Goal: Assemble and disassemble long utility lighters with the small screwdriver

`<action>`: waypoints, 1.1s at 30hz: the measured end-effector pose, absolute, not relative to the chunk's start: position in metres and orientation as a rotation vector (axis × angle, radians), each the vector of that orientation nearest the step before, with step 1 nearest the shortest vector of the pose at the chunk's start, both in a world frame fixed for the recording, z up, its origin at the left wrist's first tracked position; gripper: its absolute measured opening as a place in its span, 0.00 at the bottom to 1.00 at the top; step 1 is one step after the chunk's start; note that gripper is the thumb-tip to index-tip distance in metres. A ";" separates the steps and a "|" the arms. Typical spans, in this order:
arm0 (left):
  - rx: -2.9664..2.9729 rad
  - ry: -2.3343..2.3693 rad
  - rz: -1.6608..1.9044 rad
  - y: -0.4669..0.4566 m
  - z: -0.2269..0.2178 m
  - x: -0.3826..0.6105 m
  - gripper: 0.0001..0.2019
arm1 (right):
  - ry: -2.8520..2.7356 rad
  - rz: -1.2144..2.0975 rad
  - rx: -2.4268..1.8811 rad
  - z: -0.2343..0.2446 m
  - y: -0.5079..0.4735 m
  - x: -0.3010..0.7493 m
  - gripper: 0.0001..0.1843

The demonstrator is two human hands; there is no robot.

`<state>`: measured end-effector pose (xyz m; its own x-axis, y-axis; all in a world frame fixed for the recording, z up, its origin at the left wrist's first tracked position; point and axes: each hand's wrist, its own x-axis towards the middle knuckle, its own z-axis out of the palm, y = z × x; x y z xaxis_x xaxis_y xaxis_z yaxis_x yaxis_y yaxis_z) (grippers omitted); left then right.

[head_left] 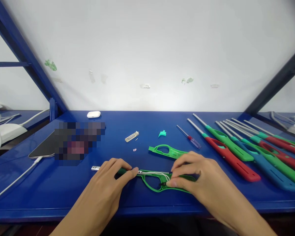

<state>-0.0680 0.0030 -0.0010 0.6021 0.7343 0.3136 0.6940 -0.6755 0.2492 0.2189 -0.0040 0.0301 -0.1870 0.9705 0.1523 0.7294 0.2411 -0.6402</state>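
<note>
A green half shell of a gas lighter handle [149, 186] lies on the table in front of me, its inside facing up. My left hand [108, 183] is closed around the lighter's metal tube [95, 168], thumb and index finger at the shell's front end. White wire [154, 172] runs from the tube into the shell. My right hand [199, 173] pinches inside the shell near small black parts [163, 184]; what its fingertips grip is mostly hidden. Just behind lies the other green half shell [168, 151], partly covered by my right hand.
On the blue table [127, 203] lie a teal trigger [162, 133], a pale clear fuel tank [132, 136], tiny bits [134, 149] and a screwdriver [189, 137]. Several whole lighters [231, 157] fill the right. A phone [45, 146] and white earbud case [93, 114] are left.
</note>
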 end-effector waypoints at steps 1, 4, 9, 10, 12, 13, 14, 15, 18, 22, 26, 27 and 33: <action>2.712 1.220 0.599 0.003 -0.001 -0.068 0.34 | -2.013 0.578 -1.554 0.032 -0.004 0.218 0.09; 2.698 1.223 0.585 0.003 -0.003 -0.069 0.35 | -2.079 0.584 -1.585 0.038 -0.002 0.216 0.09; 2.691 1.206 0.588 0.002 -0.002 -0.069 0.35 | -2.158 0.622 -1.675 0.046 0.003 0.214 0.10; 2.695 1.194 0.590 0.002 -0.001 -0.069 0.35 | -2.163 0.639 -1.689 0.048 0.003 0.214 0.10; 2.702 1.176 0.599 0.002 0.000 -0.069 0.35 | -2.161 0.687 -1.705 0.050 0.004 0.214 0.10; 2.705 1.170 0.603 0.002 0.000 -0.069 0.35 | -2.156 0.711 -1.712 0.051 0.005 0.214 0.10; 2.706 1.168 0.608 0.002 0.000 -0.069 0.34 | -2.145 0.730 -1.721 0.051 0.006 0.215 0.10; 2.706 1.170 0.607 0.002 0.000 -0.069 0.35 | -2.134 0.740 -1.732 0.050 0.007 0.215 0.10; 2.709 1.167 0.588 0.003 -0.001 -0.070 0.35 | -2.103 0.751 -1.799 0.049 0.011 0.218 0.08; 2.708 1.165 0.565 0.003 -0.001 -0.071 0.34 | -2.184 0.865 -1.859 0.054 0.020 0.219 0.09; 2.714 1.180 0.567 0.003 0.000 -0.069 0.34 | -2.329 0.791 -1.868 0.064 0.026 0.213 0.06; 2.714 1.184 0.572 0.003 0.000 -0.069 0.34 | -2.364 0.736 -1.877 0.066 0.025 0.210 0.06; 2.742 1.183 0.639 0.003 -0.001 -0.068 0.33 | -2.378 0.397 -1.894 0.063 0.009 0.202 0.10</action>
